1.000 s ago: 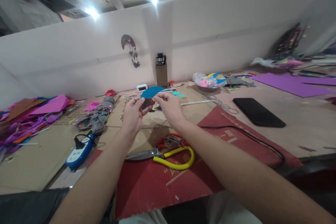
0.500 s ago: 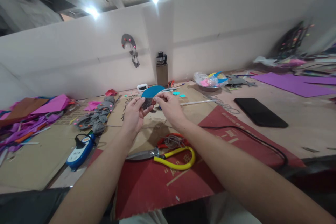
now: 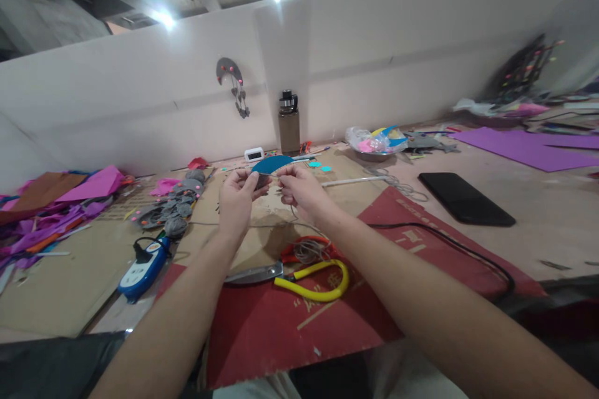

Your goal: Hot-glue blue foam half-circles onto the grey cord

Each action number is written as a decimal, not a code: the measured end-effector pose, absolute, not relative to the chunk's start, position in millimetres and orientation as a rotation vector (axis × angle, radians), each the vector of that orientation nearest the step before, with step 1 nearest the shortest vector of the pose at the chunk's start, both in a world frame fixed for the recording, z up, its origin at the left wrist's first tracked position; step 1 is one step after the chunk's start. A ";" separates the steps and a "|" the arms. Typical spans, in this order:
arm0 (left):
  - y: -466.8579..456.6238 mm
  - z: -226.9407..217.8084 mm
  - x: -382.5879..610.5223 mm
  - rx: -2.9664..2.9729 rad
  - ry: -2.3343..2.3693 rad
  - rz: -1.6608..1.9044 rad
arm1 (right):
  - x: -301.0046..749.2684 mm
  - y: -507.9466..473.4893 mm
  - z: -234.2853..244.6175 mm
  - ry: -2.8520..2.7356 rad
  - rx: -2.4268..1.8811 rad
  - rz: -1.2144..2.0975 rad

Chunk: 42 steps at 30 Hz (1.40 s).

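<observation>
My left hand (image 3: 238, 199) is closed on a small dark grey felt piece (image 3: 263, 181), with thumb and fingers at its edge. Close beside it, the fingertips of my right hand (image 3: 304, 192) are pinched together on a thin grey string (image 3: 293, 212). That string hangs below the right hand and runs towards the scissors. A blue curved sheet (image 3: 274, 164) lies behind both hands. Below them, large scissors (image 3: 311, 280) with a red and a yellow handle rest on the red cardboard (image 3: 262, 343), and a small tangle of grey string (image 3: 309, 252) sits at the red handle.
Left are a blue-and-white power strip (image 3: 144, 269), a ball of grey yarn (image 3: 176, 226) and felt scraps (image 3: 79, 190). A black phone (image 3: 465, 198) and purple sheets (image 3: 519, 146) lie right. A bottle (image 3: 289, 128) and a bowl (image 3: 374, 154) stand at the back.
My fingers have turned around the felt piece, so less of it shows. The right fingertips have drawn slightly away from it, and string now shows hanging below that hand.
</observation>
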<state>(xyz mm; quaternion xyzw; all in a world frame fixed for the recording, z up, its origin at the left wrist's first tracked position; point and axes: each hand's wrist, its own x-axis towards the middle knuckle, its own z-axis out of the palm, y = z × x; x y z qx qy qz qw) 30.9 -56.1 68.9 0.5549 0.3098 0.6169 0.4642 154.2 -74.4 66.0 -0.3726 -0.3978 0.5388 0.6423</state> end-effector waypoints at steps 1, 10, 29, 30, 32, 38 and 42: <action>-56.4 69.1 30.9 1.366 0.763 1.512 | 154.8 -73.8 65.9 -0.900 -0.845 1.227; -58.3 71.1 32.1 1.269 0.741 1.428 | 159.6 -66.5 56.9 -1.065 -0.963 0.954; -55.4 74.1 30.6 1.094 0.680 1.313 | 158.4 -71.9 64.6 -1.130 -0.945 0.915; -55.4 74.4 30.6 1.089 0.679 1.309 | 158.4 -71.9 64.8 -1.132 -0.937 0.921; -56.1 75.2 30.9 1.077 0.673 1.301 | 158.6 -71.6 64.9 -1.133 -0.917 0.932; -56.1 75.5 30.4 1.049 0.665 1.297 | 160.0 -72.2 66.0 -1.170 -0.900 0.950; -55.0 74.0 29.5 1.065 0.685 1.302 | 160.3 -75.4 67.4 -1.190 -0.936 0.889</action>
